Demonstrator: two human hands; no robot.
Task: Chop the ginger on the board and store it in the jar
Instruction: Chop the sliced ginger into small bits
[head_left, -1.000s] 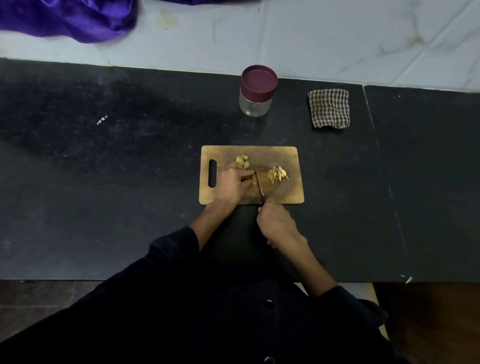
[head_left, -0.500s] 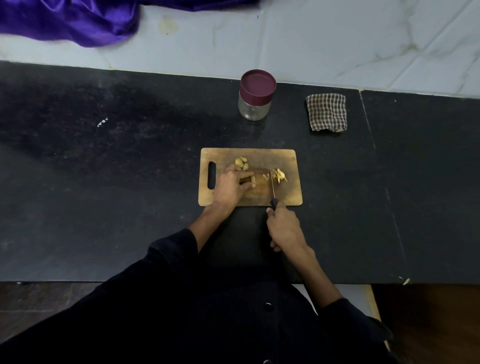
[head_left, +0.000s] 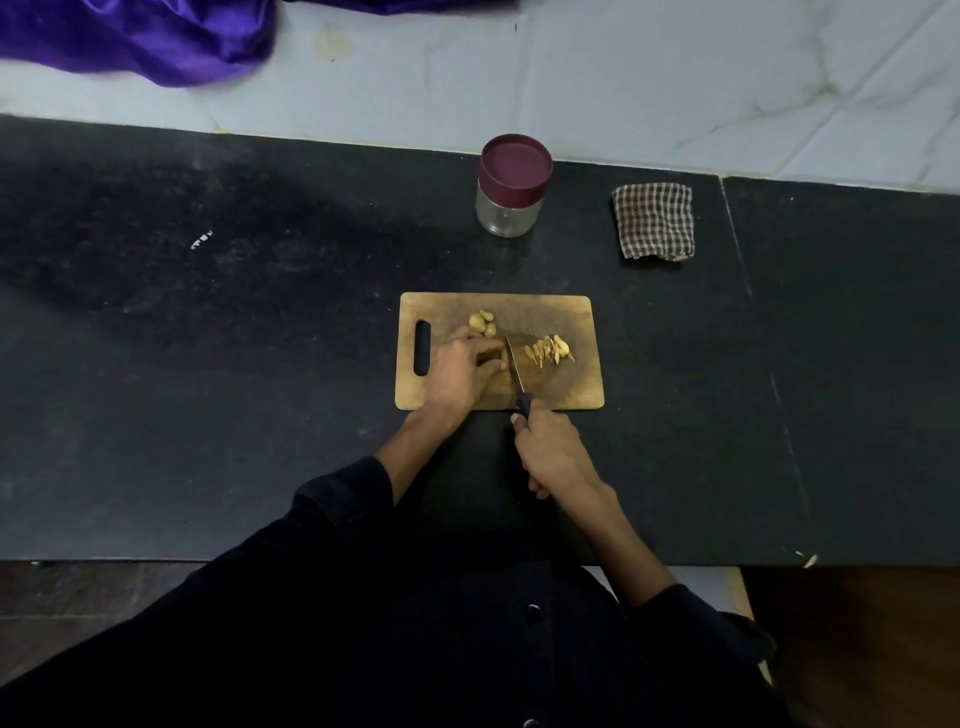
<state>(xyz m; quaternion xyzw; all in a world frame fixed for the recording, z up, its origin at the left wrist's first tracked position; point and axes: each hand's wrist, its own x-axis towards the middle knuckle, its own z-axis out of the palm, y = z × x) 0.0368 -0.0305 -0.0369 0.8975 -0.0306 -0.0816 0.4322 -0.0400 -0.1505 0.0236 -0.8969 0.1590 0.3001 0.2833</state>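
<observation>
Ginger (head_left: 549, 351) lies in pale slivers beside the knife (head_left: 515, 370) the right hand (head_left: 551, 451) grips.

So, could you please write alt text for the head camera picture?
A person's right hand holds a knife over ginger steadied by the left hand on a wooden board. Cut pieces lie right of the blade; a closed jar stands behind.

No readable text, label or number anywhere.
</observation>
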